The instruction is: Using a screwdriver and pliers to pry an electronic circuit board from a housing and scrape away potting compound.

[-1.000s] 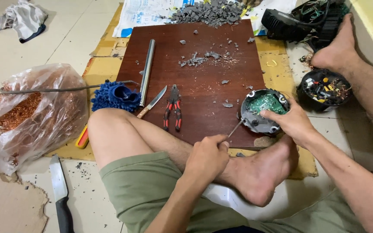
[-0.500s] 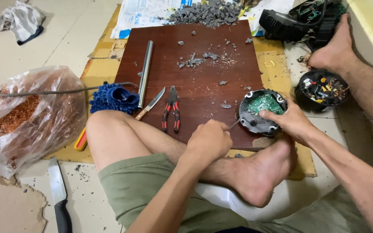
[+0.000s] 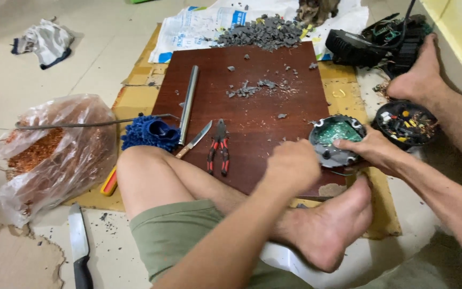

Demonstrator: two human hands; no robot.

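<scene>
A: Green shorts and bare legs are nearest to us. What lies close by them?

B: A knife [image 3: 79,249] lies on the floor at the near left. A bare foot [image 3: 331,230] rests at the near edge of the brown board [image 3: 252,115].

A: What are the hands doing?

B: The left hand [image 3: 293,165] is curled into a fist just left of the round case [image 3: 338,140]. It looks shut on something thin, but I cannot tell what, it is hidden. The right hand [image 3: 370,151] lies on the case's right rim, fingers bent over it, holding it still.

A: So where is the case?

B: On the right side of the board, just past the foot. It sits between the two hands, touching the right one. The left fist is just beside it. The open side faces up, with a green plate inside.

A: And farther off?

B: Red pliers [image 3: 220,144] and a small blade [image 3: 194,139] lie mid board, pointing away. A metal rod [image 3: 188,104] lies left of them. A plastic bag [image 3: 54,155] sits far left. Grey crumbs [image 3: 263,32] are piled at the far edge.
</scene>
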